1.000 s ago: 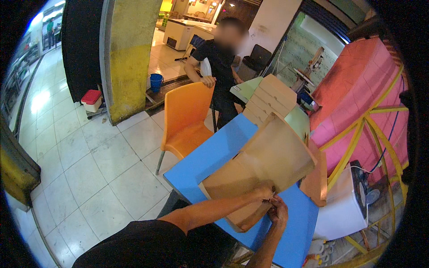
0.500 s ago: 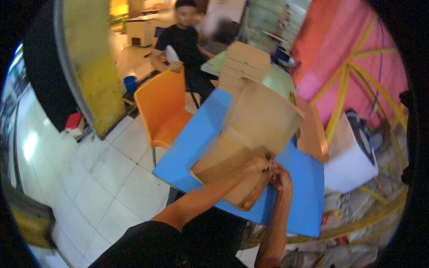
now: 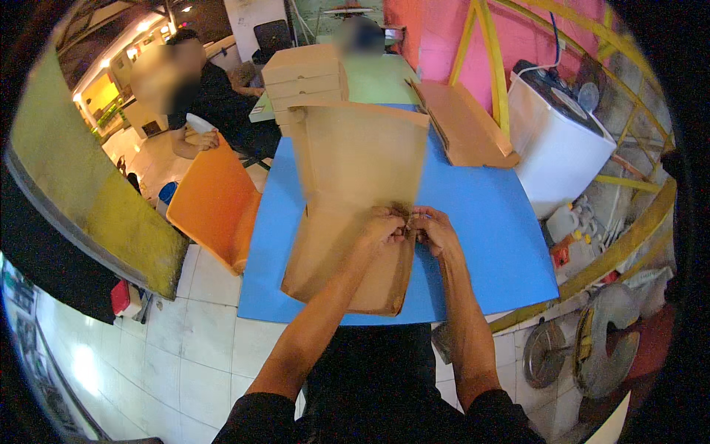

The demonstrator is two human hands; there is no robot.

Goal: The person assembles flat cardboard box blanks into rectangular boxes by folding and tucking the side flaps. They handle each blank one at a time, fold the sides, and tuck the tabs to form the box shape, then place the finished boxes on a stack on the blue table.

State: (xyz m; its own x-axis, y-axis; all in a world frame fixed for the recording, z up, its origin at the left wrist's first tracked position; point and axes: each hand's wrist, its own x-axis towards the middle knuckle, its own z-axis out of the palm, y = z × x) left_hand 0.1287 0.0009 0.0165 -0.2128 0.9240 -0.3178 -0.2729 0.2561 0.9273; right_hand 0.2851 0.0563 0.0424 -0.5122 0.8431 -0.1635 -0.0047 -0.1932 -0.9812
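Observation:
An open brown cardboard pizza box (image 3: 325, 255) lies on the blue table (image 3: 488, 244), its lid (image 3: 362, 152) standing up at the far side. My left hand (image 3: 386, 226) reaches across the inside of the box to its right wall, near the hinge corner. Just outside that wall, my right hand (image 3: 435, 229) meets it with fingers bent. Both hands pinch the cardboard edge between them, and the fingertips almost touch. My fingers partly hide the fold there.
Several closed cardboard boxes (image 3: 303, 78) are stacked beyond the lid. A flat cardboard piece (image 3: 466, 122) lies at the far right. An orange chair (image 3: 218, 207) stands left of the table, with a seated person (image 3: 222, 96) behind it. A white appliance (image 3: 558, 140) is at the right.
My view has turned, so the table and box appear straighter and farther left. Both hands stay at the box's right wall near the hinge, still pinching it.

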